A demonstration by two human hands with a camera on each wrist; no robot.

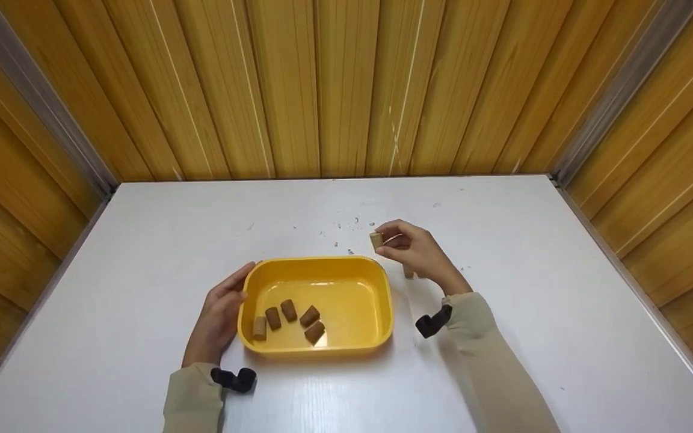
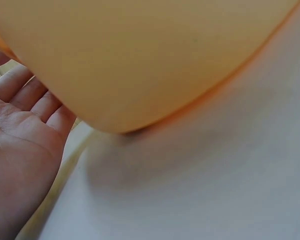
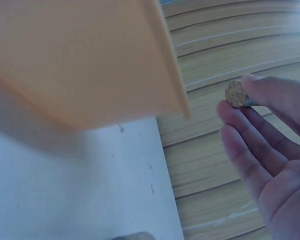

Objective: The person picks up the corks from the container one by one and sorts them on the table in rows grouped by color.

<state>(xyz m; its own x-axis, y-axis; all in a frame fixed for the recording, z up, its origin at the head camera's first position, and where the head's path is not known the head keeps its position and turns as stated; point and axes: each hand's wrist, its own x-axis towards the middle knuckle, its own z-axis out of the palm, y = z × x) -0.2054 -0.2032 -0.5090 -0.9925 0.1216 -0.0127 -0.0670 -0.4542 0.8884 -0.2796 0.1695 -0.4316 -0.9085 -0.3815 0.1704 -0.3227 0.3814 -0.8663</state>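
Observation:
A cork (image 1: 376,242) is pinched between the thumb and fingers of my right hand (image 1: 415,251), just beyond the far right corner of a yellow tray (image 1: 346,350). Its round, speckled end (image 3: 235,94) faces the right wrist camera. My left hand (image 1: 217,316) lies along the tray's left outer side, fingers fairly straight and thumb near the rim. In the left wrist view, the left palm (image 2: 22,145) shows beside the tray wall (image 2: 140,60). Several brown corks (image 1: 288,310) lie in the left half of the tray, one paler cork (image 1: 259,328) among them.
On the white table (image 1: 142,252), another cork (image 1: 408,272) stands partly hidden beneath my right hand. Dark specks mark the tabletop behind the tray. Yellow wood-patterned panels (image 1: 346,90) enclose the back and both sides.

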